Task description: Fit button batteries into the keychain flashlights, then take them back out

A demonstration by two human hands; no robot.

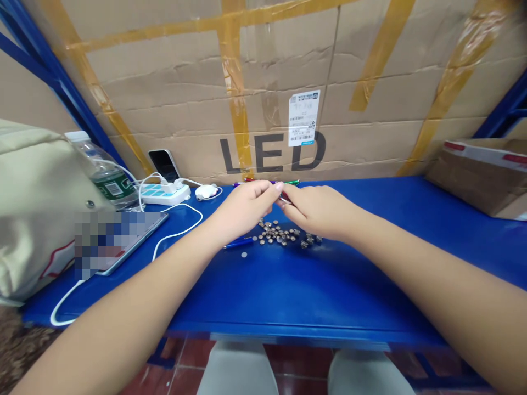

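Note:
Above the blue tabletop, my left hand (250, 205) and my right hand (319, 209) meet at the fingertips, both with closed fingers. A slim, pen-like piece (285, 198), dark red and silver, shows at the right fingers; most of it is hidden. Whatever the left fingers pinch is covered by the thumb. Just below the hands lies a loose pile of small round metal studs (274, 233). A blue pen (239, 243) rests beside the pile, partly behind my left wrist. Behind the hands lie several coloured pens, including a green one (293, 182).
A large cardboard box (185, 99) backs the blue table (288, 296). At left are a bag (41, 192), a bottle (111, 181), a power strip (167, 193) with white cables, a phone (163, 164) and a tablet (135, 241). A smaller carton (469, 178) stands at right.

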